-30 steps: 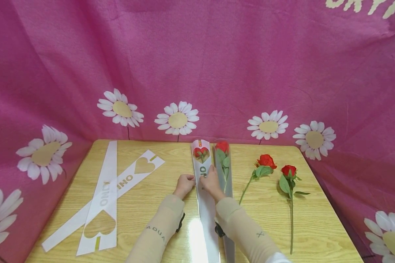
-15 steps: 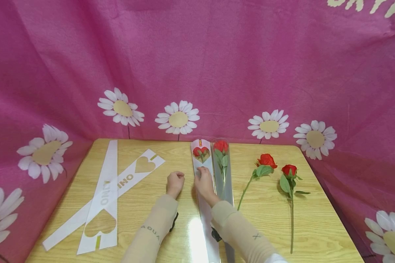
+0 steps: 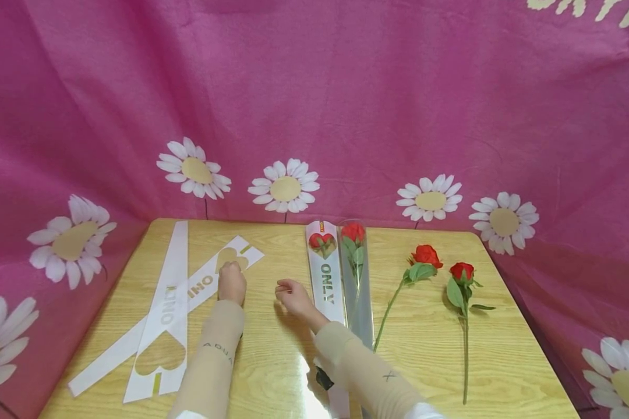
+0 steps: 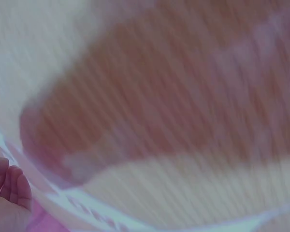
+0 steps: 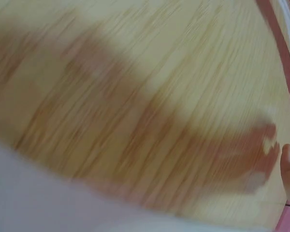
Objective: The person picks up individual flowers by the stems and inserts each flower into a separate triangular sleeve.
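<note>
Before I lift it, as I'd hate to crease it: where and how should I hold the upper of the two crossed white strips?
Probably pinch the upper strip at its near left corner, beside the gold bar, coming from the near side. That corner is uncut, unlike the narrow margins beside the heart cutout, and apart from the other strip beneath.

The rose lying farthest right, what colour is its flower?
The rose's flower is red, seen best in the head view.
</note>
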### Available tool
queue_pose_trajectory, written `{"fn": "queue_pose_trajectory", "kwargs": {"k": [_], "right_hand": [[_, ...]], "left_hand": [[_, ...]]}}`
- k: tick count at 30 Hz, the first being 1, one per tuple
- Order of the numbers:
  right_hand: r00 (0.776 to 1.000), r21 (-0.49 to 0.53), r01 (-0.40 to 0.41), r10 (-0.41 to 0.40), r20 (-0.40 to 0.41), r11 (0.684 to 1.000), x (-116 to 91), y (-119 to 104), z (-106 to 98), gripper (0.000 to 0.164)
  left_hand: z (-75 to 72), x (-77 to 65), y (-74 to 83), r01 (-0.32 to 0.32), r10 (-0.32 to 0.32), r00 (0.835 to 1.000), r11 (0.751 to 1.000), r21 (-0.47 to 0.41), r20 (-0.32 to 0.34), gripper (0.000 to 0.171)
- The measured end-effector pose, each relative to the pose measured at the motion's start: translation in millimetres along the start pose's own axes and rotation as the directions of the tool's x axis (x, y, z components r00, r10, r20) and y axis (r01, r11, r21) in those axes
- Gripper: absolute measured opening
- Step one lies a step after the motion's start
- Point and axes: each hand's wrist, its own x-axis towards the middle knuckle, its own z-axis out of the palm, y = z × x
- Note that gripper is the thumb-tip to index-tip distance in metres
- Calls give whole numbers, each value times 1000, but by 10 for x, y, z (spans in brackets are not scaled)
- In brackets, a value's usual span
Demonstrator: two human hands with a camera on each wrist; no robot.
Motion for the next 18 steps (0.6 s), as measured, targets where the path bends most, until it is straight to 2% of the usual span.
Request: {"fn": "queue_pose_trajectory", "kwargs": {"k": [2, 4, 5, 6, 9, 10, 11, 13, 15, 16, 18], "right_hand": [[999, 69, -29, 27, 29, 997, 46, 31, 105, 41], [996, 159, -74, 66, 55, 984, 101, 87, 202, 46], [993, 201, -111, 100, 68, 973, 135, 108, 245, 48], [990, 254, -133, 114, 85, 958, 160, 135, 284, 52], [981, 427, -186, 144, 129, 885, 219, 209, 379, 54], [982, 486, -179, 123, 144, 856, 240, 243, 408, 53], [979, 536, -196, 128, 161, 821, 251, 239, 432, 47], [971, 563, -239, 188, 148, 791, 237, 113, 490, 30], [968, 609, -250, 177, 178, 753, 316, 235, 565, 28], [957, 616, -292, 222, 189, 731, 355, 278, 611, 27], [928, 630, -370, 296, 225, 682, 495, 495, 721, 38]], "left_hand": [[-63, 56, -100, 16, -16, 1000, 999, 36, -3, 14], [-186, 70, -149, 5, -6, 1000, 997, 76, 14, 13], [-356, 39, -61, 22, -28, 998, 996, 91, 57, 13], [-423, 33, -65, 13, -21, 998, 994, 106, 67, 14], [-591, 21, -70, -2, -12, 996, 988, 152, 87, 15], [-629, 22, -90, -3, -13, 995, 987, 163, 99, 16], [-678, 25, -90, 6, -25, 993, 986, 165, 113, 17], [-733, 43, -140, 23, -48, 987, 985, 169, 150, 20], [-793, 60, -200, 46, -80, 973, 986, 160, 217, 25], [-825, 65, -231, 58, -97, 962, 986, 156, 254, 27], [-886, 66, -282, 90, -129, 942, 987, 135, 311, 32]]}}
